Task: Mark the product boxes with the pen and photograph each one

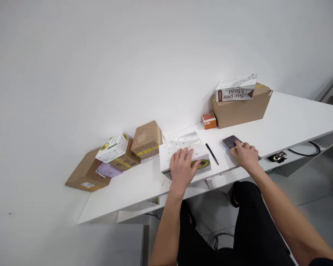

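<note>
My left hand (183, 167) lies flat, fingers spread, on top of a white dotted box with an avocado picture (180, 147) at the front edge of the white table (291, 118). My right hand (245, 154) rests on a dark phone (229, 141) lying flat on the table, fingers curled over its near end. A black pen (211, 153) lies between the box and the phone.
Several small cardboard and printed boxes (122, 151) are piled at the table's left end by the wall. At the back right stands a brown carton (240, 107) with a "Su-per Meal" box (235, 88) on it, beside a small orange box (209, 120). A cable (308, 149) lies under the right edge.
</note>
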Demonstrator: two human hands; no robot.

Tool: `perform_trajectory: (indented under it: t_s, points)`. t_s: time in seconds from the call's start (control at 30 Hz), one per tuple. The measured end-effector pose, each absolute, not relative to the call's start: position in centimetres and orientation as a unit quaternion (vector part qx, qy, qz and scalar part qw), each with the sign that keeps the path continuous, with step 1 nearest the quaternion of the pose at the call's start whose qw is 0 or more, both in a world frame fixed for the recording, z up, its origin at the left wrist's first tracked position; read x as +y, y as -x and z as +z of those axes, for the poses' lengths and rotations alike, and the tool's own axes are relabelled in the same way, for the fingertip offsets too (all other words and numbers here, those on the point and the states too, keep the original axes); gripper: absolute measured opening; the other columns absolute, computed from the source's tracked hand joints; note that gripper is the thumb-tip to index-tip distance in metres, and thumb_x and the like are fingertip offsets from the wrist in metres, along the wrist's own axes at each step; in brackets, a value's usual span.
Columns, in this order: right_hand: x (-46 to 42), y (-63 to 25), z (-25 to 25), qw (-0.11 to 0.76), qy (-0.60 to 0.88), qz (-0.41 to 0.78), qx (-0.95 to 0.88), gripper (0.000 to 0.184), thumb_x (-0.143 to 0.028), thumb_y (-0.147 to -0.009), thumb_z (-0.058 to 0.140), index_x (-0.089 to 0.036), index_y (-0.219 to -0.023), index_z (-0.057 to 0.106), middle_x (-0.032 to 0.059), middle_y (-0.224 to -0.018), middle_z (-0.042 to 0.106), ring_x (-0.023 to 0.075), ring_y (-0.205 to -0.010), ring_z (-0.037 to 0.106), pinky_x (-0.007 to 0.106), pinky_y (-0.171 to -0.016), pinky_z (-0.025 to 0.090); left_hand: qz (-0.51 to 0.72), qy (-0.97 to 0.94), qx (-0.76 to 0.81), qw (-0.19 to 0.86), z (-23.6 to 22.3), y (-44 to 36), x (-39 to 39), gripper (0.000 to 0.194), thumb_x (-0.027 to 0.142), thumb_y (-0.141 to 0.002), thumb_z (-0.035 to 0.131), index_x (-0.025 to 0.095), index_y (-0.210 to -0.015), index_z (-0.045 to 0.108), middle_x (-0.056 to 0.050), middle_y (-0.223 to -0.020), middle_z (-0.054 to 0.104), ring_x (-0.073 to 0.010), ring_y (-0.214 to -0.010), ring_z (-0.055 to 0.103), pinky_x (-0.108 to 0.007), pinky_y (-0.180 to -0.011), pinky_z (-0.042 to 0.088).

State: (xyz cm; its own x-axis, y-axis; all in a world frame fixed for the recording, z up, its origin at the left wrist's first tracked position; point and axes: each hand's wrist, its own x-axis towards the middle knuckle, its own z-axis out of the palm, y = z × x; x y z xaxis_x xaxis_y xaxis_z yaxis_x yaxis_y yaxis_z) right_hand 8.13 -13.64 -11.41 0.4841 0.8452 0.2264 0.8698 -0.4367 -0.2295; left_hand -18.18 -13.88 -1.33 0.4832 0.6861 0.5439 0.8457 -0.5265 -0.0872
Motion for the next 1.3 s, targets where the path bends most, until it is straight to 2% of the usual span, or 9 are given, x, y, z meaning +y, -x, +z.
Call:
perform_trajectory:
  t_s: [0.1, 0.23, 0.37, 0.5, 0.63, 0.8, 1.03, 1.17, 1.3]
  points:
    - [-13.3, -8.3, -12.6, 0.137, 0.848, -0.064, -0.508, 0.044, -0.033, -0.09, 0.041, -0.014, -0.126, 0.058, 0.022, -0.113, 0.057, 0.0343, -0.099, 0.053, 0.042, -0.079, 0.036, -0.185, 0.82, -0.508, 0.188, -0.8, 20.1, -14.2, 0.05, 0.049, -0.086, 0.057, 0.029, -0.132, 0.056, -0.01, -0.137, 0.054, -0.037, -0.129, 0.042, -0.056, -0.107, 0.034]
    - [-12.7, -8.4, -12.2, 0.126, 0.845, -0.056, -0.517, 0.042, -0.045, -0.089, 0.048, -0.015, -0.115, 0.064, 0.0215, -0.12, 0.054, 0.0381, -0.112, 0.045, 0.044, -0.084, 0.035, -0.169, 0.757, -0.605, 0.179, -1.2, 22.2, -15.0, 0.059, 0.054, -0.083, 0.06, 0.033, -0.137, 0.05, -0.012, -0.147, 0.04, -0.0471, -0.135, 0.027, -0.072, -0.1, 0.028]
    - [-11.8, -5.6, -10.1, 0.112, 0.815, -0.006, -0.569, 0.046, -0.049, -0.093, 0.043, -0.014, -0.116, 0.063, 0.0199, -0.116, 0.056, 0.0337, -0.108, 0.049, 0.04, -0.082, 0.038, -0.167, 0.728, -0.659, 0.094, -1.5, 22.4, -15.1, 0.06, 0.054, -0.083, 0.059, 0.038, -0.139, 0.047, -0.011, -0.153, 0.03, -0.0534, -0.135, 0.019, -0.074, -0.092, 0.035]
    - [-10.6, -1.9, -9.7, 0.073, 0.77, 0.098, -0.626, 0.036, -0.035, -0.095, 0.043, -0.011, -0.114, 0.063, 0.0189, -0.112, 0.056, 0.0274, -0.1, 0.057, 0.032, -0.074, 0.041, -0.17, 0.742, -0.645, 0.058, -1.3, 20.4, -13.2, 0.061, 0.054, -0.085, 0.055, 0.037, -0.142, 0.043, -0.011, -0.151, 0.033, -0.0526, -0.133, 0.021, -0.07, -0.093, 0.038]
    - [-10.5, -0.8, -11.6, 0.083, 0.78, 0.091, -0.614, 0.031, -0.015, -0.094, 0.038, -0.012, -0.11, 0.063, 0.0172, -0.106, 0.059, 0.0254, -0.097, 0.059, 0.029, -0.069, 0.04, -0.162, 0.75, -0.639, 0.055, -1.2, 17.8, -8.7, 0.06, 0.051, -0.087, 0.053, 0.035, -0.144, 0.041, -0.012, -0.152, 0.032, -0.054, -0.133, 0.021, -0.071, -0.092, 0.038]
    - [-11.5, -1.6, -13.7, 0.155, 0.79, -0.005, -0.593, 0.027, -0.022, -0.093, 0.043, -0.011, -0.096, 0.067, 0.016, -0.093, 0.061, 0.0252, -0.089, 0.055, 0.032, -0.071, 0.037, -0.161, 0.755, -0.633, 0.062, -1.7, 15.0, -1.6, 0.062, 0.045, -0.087, 0.056, 0.036, -0.145, 0.037, -0.012, -0.153, 0.03, -0.051, -0.138, 0.018, -0.072, -0.098, 0.032]
    - [-11.7, -1.9, -15.5, 0.236, 0.759, -0.094, -0.6, 0.025, -0.024, -0.091, 0.046, -0.014, -0.092, 0.069, 0.01, -0.079, 0.058, 0.021, -0.076, 0.048, 0.03, -0.07, 0.032, -0.171, 0.76, -0.624, 0.063, -2.8, 12.0, 5.4, 0.065, 0.034, -0.089, 0.056, 0.036, -0.148, 0.03, -0.014, -0.156, 0.021, -0.0392, -0.145, 0.014, -0.061, -0.109, 0.026]
    - [-11.6, -2.0, -15.9, 0.249, 0.758, -0.11, -0.593, 0.026, -0.025, -0.091, 0.046, -0.014, -0.094, 0.07, 0.0089, -0.078, 0.057, 0.0204, -0.074, 0.047, 0.029, -0.068, 0.031, -0.183, 0.774, -0.606, 0.019, -2.4, 11.5, 7.0, 0.072, 0.03, -0.086, 0.058, 0.038, -0.149, 0.024, -0.01, -0.16, 0.013, -0.0383, -0.147, 0.002, -0.068, -0.109, 0.017]
    - [-11.7, -2.0, -15.9, 0.259, 0.759, -0.114, -0.586, 0.027, -0.026, -0.091, 0.046, -0.014, -0.096, 0.07, 0.0087, -0.077, 0.057, 0.0201, -0.074, 0.047, 0.029, -0.067, 0.03, -0.339, 0.759, -0.553, -0.063, -3.3, 13.5, 3.8, 0.073, 0.038, -0.078, 0.067, 0.037, -0.144, 0.035, -0.005, -0.159, 0.018, -0.0358, -0.147, 0.004, -0.064, -0.113, 0.01]
